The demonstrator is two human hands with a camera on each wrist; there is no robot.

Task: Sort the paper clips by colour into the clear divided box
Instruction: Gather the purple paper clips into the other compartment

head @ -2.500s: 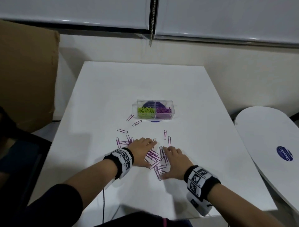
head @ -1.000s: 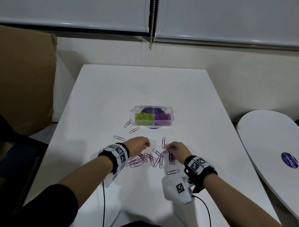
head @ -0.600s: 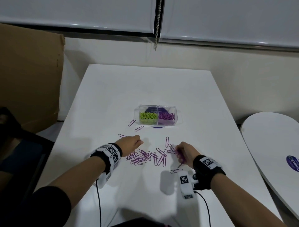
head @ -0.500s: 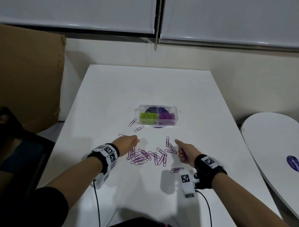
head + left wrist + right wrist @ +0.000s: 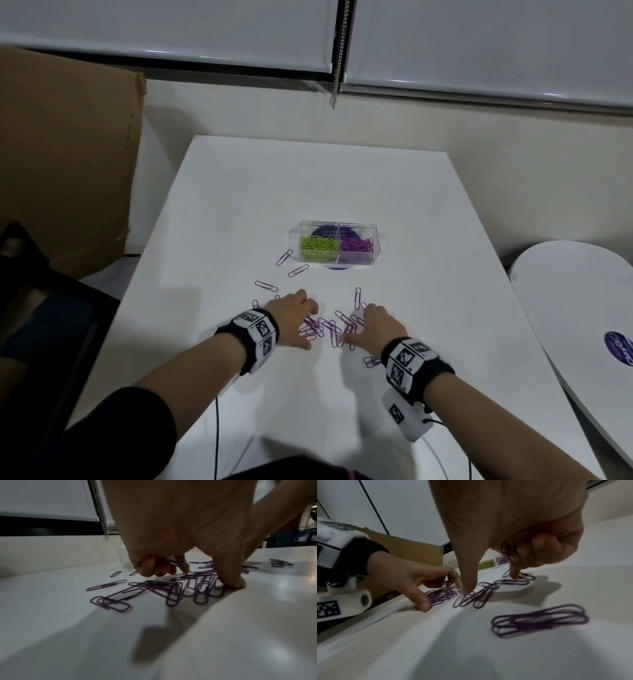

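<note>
Both hands are back down on the purple clips (image 5: 329, 330) after lifting half a second ago: gathering goes on. Left hand (image 5: 291, 317) and right hand (image 5: 375, 325) each curl round a few thin glossy wire loops. Box (image 5: 337, 245), hard clear plastic, well beyond; green left, purple right

White rectangular desk (image 5: 239, 205) is carrying a clear plastic divided box (image 5: 337, 245) at its middle, sitting over a purple round sticker (image 5: 337, 267). Loose purple wire paper clips (image 5: 329, 329) are lying scattered between box and near edge. A black thin cable (image 5: 216, 428) is trailing off the near edge.
</note>
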